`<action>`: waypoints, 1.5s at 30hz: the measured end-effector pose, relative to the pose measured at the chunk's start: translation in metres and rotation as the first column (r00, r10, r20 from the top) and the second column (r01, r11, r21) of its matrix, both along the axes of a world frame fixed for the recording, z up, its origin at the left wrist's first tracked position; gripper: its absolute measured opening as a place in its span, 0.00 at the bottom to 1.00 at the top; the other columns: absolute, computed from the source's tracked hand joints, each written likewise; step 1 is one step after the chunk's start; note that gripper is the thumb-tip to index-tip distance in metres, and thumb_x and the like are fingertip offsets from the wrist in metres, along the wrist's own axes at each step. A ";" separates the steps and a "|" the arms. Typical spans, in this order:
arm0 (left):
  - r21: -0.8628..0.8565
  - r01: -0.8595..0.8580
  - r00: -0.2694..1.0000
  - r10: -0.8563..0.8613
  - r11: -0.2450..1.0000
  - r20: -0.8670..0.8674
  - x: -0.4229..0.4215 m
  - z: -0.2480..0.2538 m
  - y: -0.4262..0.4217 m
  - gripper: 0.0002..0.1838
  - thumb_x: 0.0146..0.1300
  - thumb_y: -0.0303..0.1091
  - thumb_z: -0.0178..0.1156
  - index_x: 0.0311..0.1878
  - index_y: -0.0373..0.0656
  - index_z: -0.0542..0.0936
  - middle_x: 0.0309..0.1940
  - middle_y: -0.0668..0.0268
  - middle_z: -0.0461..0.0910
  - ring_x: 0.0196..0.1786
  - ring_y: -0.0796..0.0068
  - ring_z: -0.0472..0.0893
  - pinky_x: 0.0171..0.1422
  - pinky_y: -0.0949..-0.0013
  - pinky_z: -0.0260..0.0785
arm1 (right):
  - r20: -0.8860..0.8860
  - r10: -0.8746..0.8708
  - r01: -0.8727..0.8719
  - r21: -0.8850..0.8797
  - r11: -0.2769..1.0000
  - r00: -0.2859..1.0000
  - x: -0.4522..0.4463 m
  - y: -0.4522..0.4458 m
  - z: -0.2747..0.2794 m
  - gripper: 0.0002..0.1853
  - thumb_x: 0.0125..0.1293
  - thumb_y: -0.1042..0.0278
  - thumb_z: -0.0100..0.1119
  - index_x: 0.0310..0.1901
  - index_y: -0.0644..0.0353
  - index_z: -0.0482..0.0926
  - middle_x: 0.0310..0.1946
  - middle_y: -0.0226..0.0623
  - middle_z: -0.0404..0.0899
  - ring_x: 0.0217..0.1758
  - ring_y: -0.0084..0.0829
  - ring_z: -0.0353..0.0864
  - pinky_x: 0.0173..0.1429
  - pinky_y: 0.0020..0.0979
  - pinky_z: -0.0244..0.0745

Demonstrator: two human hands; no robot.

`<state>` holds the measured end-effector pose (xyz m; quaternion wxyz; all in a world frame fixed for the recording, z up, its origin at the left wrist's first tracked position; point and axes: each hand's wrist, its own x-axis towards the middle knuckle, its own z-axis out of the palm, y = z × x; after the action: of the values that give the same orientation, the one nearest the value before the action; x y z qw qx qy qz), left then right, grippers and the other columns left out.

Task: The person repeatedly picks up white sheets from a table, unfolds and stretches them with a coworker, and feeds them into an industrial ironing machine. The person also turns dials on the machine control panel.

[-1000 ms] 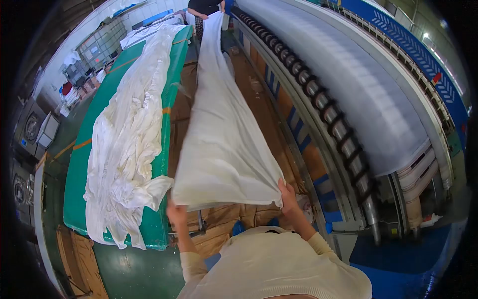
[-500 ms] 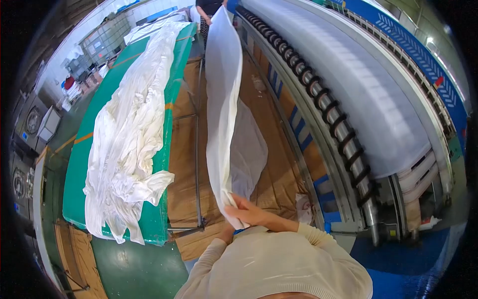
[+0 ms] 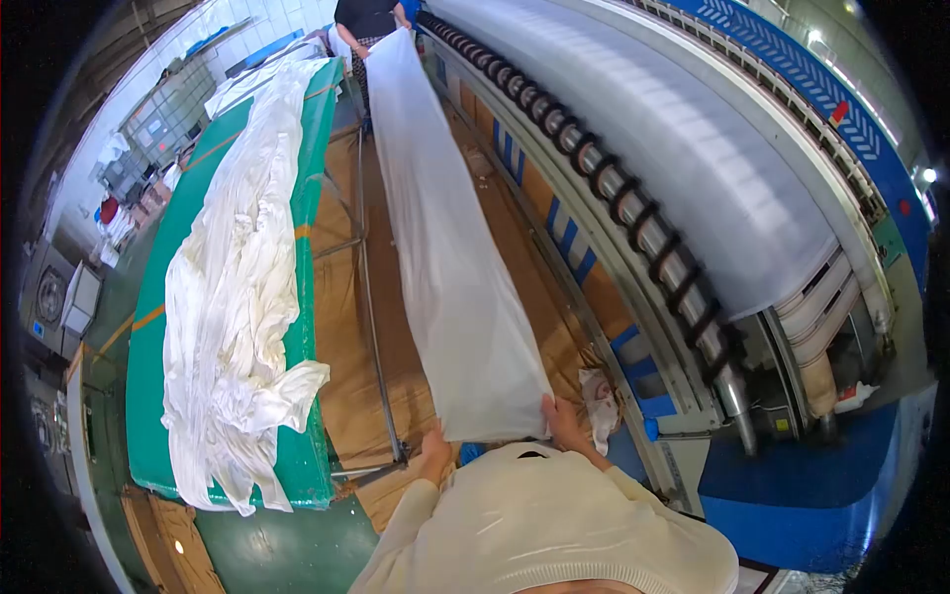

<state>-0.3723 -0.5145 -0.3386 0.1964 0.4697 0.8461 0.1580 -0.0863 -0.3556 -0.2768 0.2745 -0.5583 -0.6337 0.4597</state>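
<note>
I can't read a word or number anywhere in here. A small yellow sticker (image 3: 782, 425) sits low on the big roller machine (image 3: 693, 148), and a pale plate (image 3: 155, 129) on the wire cage (image 3: 190, 99); both are too small to make out.

2 gaps flanked the white sheet (image 3: 460, 257), which barred the middle from the left hand (image 3: 433, 453) and right hand (image 3: 566, 421) to a co-worker (image 3: 371, 22): 1 toward the green table (image 3: 147, 396), crossed by a metal frame (image 3: 398, 451), 1 toward the machine (image 3: 693, 148).
</note>
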 end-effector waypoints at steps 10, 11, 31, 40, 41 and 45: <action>-0.279 -0.082 0.992 0.105 0.957 0.066 -0.004 0.092 0.033 0.34 0.57 0.40 0.65 0.67 0.54 0.65 0.42 0.51 0.82 0.46 0.48 0.81 0.49 0.50 0.75 | 0.441 -0.050 -0.023 0.157 0.987 0.896 0.005 -0.002 0.022 0.25 0.69 0.46 0.51 0.34 0.67 0.78 0.29 0.56 0.79 0.35 0.55 0.79 0.40 0.48 0.72; -0.283 -0.110 0.990 0.130 0.953 0.055 -0.005 0.093 0.034 0.35 0.56 0.41 0.66 0.67 0.55 0.65 0.43 0.51 0.82 0.47 0.48 0.81 0.49 0.50 0.75 | 0.446 -0.052 -0.038 0.192 0.981 0.894 0.004 -0.003 0.023 0.26 0.68 0.45 0.51 0.33 0.67 0.77 0.29 0.58 0.79 0.36 0.59 0.79 0.40 0.51 0.71; -0.134 -0.206 0.963 0.225 0.969 0.150 -0.024 0.045 0.004 0.31 0.54 0.28 0.61 0.64 0.53 0.70 0.52 0.47 0.76 0.55 0.45 0.75 0.59 0.53 0.71 | 0.252 0.026 -0.025 -0.009 1.000 0.967 0.006 -0.004 -0.029 0.21 0.70 0.56 0.44 0.35 0.68 0.78 0.32 0.57 0.79 0.37 0.52 0.80 0.42 0.45 0.72; -0.011 -0.117 0.993 0.117 0.993 -0.006 -0.026 0.008 0.004 0.33 0.52 0.35 0.67 0.64 0.53 0.70 0.50 0.54 0.79 0.53 0.48 0.78 0.57 0.53 0.72 | 0.308 -0.007 -0.027 0.106 0.994 0.951 0.016 -0.005 -0.048 0.21 0.67 0.55 0.48 0.34 0.71 0.78 0.30 0.58 0.79 0.35 0.53 0.81 0.41 0.46 0.72; -0.015 -0.141 0.989 0.142 0.990 0.048 -0.024 0.014 0.005 0.31 0.53 0.32 0.64 0.63 0.52 0.71 0.50 0.51 0.79 0.54 0.47 0.77 0.58 0.52 0.71 | 0.312 -0.015 -0.016 0.097 0.995 0.950 0.017 -0.005 -0.051 0.21 0.66 0.55 0.50 0.33 0.71 0.78 0.29 0.57 0.79 0.34 0.53 0.81 0.40 0.46 0.72; -0.035 -0.190 0.969 0.193 0.981 0.153 -0.018 0.031 0.009 0.27 0.55 0.25 0.57 0.61 0.49 0.72 0.48 0.47 0.78 0.54 0.44 0.76 0.59 0.51 0.70 | 0.329 -0.018 0.002 0.050 0.999 0.944 0.022 -0.003 -0.056 0.21 0.64 0.55 0.53 0.32 0.71 0.79 0.27 0.57 0.79 0.32 0.50 0.80 0.38 0.44 0.72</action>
<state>-0.3908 -0.5050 -0.3075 0.2505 0.3702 0.8710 0.2039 -0.0644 -0.3582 -0.3328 0.1807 -0.6236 -0.6787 0.3432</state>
